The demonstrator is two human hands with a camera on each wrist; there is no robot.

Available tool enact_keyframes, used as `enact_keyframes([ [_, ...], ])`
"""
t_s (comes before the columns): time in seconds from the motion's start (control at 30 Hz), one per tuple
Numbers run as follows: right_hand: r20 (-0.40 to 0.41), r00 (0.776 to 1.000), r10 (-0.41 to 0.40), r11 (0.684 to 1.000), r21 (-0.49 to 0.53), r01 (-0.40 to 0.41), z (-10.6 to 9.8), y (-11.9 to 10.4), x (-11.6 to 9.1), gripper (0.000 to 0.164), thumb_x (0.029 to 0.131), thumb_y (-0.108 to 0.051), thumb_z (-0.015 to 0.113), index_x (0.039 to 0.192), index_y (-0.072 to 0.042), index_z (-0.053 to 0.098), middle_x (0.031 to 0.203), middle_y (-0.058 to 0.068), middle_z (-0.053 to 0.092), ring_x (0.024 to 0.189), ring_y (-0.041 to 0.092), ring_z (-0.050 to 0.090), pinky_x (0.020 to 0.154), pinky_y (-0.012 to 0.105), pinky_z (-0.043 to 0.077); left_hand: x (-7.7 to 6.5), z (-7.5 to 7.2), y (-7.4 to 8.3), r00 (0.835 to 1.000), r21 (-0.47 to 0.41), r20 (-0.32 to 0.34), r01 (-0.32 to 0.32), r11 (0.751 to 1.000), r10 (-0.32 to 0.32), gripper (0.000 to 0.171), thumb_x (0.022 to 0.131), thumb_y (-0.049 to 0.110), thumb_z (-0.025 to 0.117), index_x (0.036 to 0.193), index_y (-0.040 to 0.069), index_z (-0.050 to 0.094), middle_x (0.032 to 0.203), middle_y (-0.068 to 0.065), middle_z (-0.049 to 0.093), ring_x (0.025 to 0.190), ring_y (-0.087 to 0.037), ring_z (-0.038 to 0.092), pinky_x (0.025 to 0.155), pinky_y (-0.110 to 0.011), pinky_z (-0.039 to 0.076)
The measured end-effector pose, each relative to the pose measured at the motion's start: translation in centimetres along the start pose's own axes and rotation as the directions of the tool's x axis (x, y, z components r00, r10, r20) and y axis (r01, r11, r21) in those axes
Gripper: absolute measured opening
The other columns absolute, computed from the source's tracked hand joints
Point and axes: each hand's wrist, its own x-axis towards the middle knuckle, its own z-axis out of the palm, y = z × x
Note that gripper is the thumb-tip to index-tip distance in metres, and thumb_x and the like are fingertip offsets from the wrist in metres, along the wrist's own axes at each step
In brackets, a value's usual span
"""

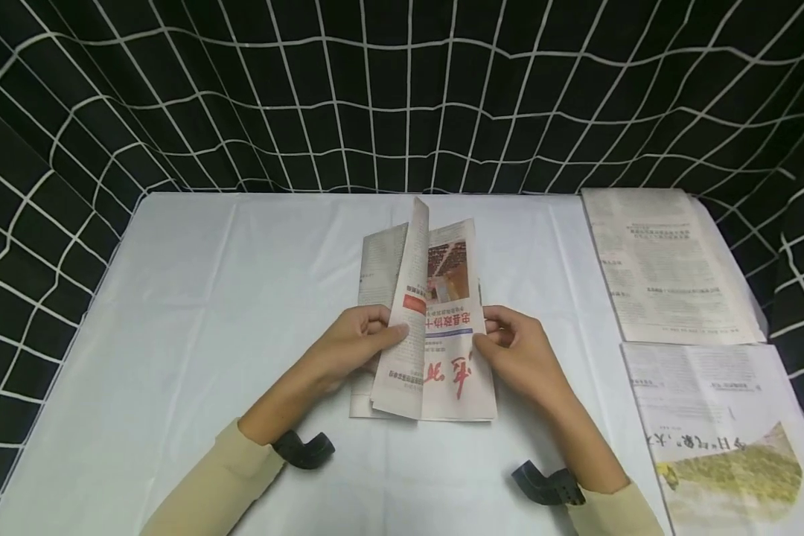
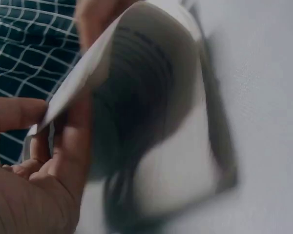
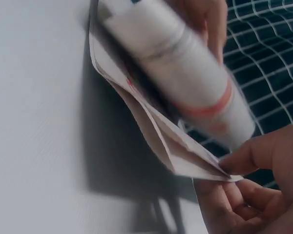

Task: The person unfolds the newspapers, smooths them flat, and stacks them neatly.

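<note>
A folded newspaper with red headline characters and a photo lies in the middle of the white table, partly raised. My left hand pinches a lifted leaf on its left side between thumb and fingers; in the left wrist view that leaf curves up and over. My right hand pinches the newspaper's right edge, thumb on top. In the right wrist view, folded layers gape slightly beside the right fingers. The leaf held on the left is blurred there. Part of the left fingers is hidden behind the paper.
Two more newspaper sheets lie along the table's right side, a text-covered one at the back and one with a landscape picture nearer. Black cloth with white netting stands behind and beside the white table.
</note>
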Motion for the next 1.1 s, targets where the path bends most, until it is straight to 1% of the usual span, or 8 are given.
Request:
enact_keyframes([
  [0.1, -0.03, 0.999, 0.025, 1.0, -0.015, -0.025, -1.1, 0.6, -0.6, 0.04, 0.098, -0.006, 0.063, 0.137, 0.004, 0.064, 0.111, 0.021, 0.072, 0.085, 0.01, 0.07, 0.073, 0.017, 0.056, -1.5, -1.5, 0.7, 0.999, -0.001, -0.036, -0.031, 1.0, 0.031, 0.036, 0.106, 0.017, 0.063, 0.131, -0.009, 0.061, 0.117, -0.025, 0.077, 0.09, -0.021, 0.079, 0.075, -0.036, 0.066],
  [0.27, -0.065, 0.996, 0.06, 0.997, -0.036, -0.062, -2.6, 2.0, -2.0, 0.045, 0.1, -0.011, 0.066, 0.142, 0.004, 0.061, 0.118, 0.021, 0.072, 0.087, 0.001, 0.068, 0.075, 0.013, 0.055, -4.9, -4.7, 1.1, 0.988, 0.039, -0.142, -0.05, 0.998, 0.055, 0.04, 0.104, 0.019, 0.067, 0.135, -0.006, 0.059, 0.113, -0.01, 0.079, 0.091, -0.018, 0.079, 0.075, -0.033, 0.065],
  [0.4, -0.1, 0.992, 0.082, 0.994, -0.063, -0.089, -3.6, 3.0, -3.0, 0.045, 0.101, -0.013, 0.068, 0.143, 0.002, 0.061, 0.119, 0.021, 0.072, 0.088, -0.005, 0.067, 0.077, 0.01, 0.055, -7.5, -7.1, 0.7, 0.975, 0.088, -0.215, -0.04, 0.995, 0.059, 0.043, 0.104, 0.018, 0.067, 0.139, -0.005, 0.057, 0.114, -0.005, 0.076, 0.092, -0.017, 0.08, 0.076, -0.035, 0.066],
  [0.53, -0.112, 0.988, 0.104, 0.992, -0.056, -0.111, -4.4, 4.0, -4.2, 0.047, 0.1, -0.012, 0.071, 0.142, 0.004, 0.061, 0.12, 0.021, 0.072, 0.088, -0.009, 0.067, 0.077, 0.009, 0.055, -9.2, -8.6, -0.4, 0.961, 0.131, -0.271, -0.015, 0.991, 0.05, 0.046, 0.103, 0.016, 0.07, 0.14, -0.007, 0.056, 0.113, -0.007, 0.074, 0.089, -0.015, 0.079, 0.073, -0.033, 0.066],
  [0.67, -0.102, 0.988, 0.113, 0.99, -0.074, -0.12, -4.5, 4.9, -5.4, 0.048, 0.099, -0.012, 0.073, 0.142, 0.007, 0.06, 0.117, 0.021, 0.073, 0.089, -0.01, 0.066, 0.078, 0.009, 0.055, -10.9, -9.1, -2.4, 0.953, 0.175, -0.3, 0.022, 0.984, 0.032, 0.05, 0.101, 0.014, 0.072, 0.142, -0.008, 0.055, 0.115, -0.016, 0.073, 0.085, -0.012, 0.077, 0.069, -0.027, 0.063],
  [0.83, -0.106, 0.985, 0.133, 0.985, -0.099, -0.144, -4.2, 5.7, -6.6, 0.049, 0.098, -0.012, 0.075, 0.141, 0.007, 0.061, 0.117, 0.02, 0.074, 0.088, -0.01, 0.065, 0.078, 0.008, 0.055, -12.4, -8.8, -4.7, 0.947, 0.208, -0.322, 0.058, 0.976, 0.012, 0.056, 0.097, 0.009, 0.074, 0.145, -0.008, 0.051, 0.115, -0.022, 0.07, 0.078, -0.008, 0.07, 0.066, -0.023, 0.059],
  [1.0, -0.107, 0.983, 0.149, 0.977, -0.137, -0.163, -4.2, 6.2, -7.7, 0.051, 0.097, -0.013, 0.077, 0.142, 0.004, 0.061, 0.118, 0.02, 0.074, 0.088, -0.011, 0.065, 0.076, 0.009, 0.055, -13.0, -8.0, -5.9, 0.938, 0.253, -0.346, 0.072, 0.965, 0.021, 0.065, 0.094, 0.004, 0.076, 0.151, -0.005, 0.046, 0.11, -0.021, 0.072, 0.077, -0.013, 0.074, 0.068, -0.024, 0.06],
  [1.1, -0.101, 0.983, 0.155, 0.974, -0.15, -0.169, -4.4, 6.3, -8.3, 0.049, 0.1, -0.015, 0.073, 0.145, -0.001, 0.06, 0.122, 0.018, 0.074, 0.091, -0.009, 0.067, 0.073, 0.013, 0.057, -13.1, -7.6, -6.1, 0.931, 0.304, -0.363, 0.081, 0.949, 0.037, 0.064, 0.095, 0.006, 0.075, 0.152, -0.003, 0.047, 0.111, -0.02, 0.073, 0.078, -0.016, 0.077, 0.069, -0.025, 0.061],
])
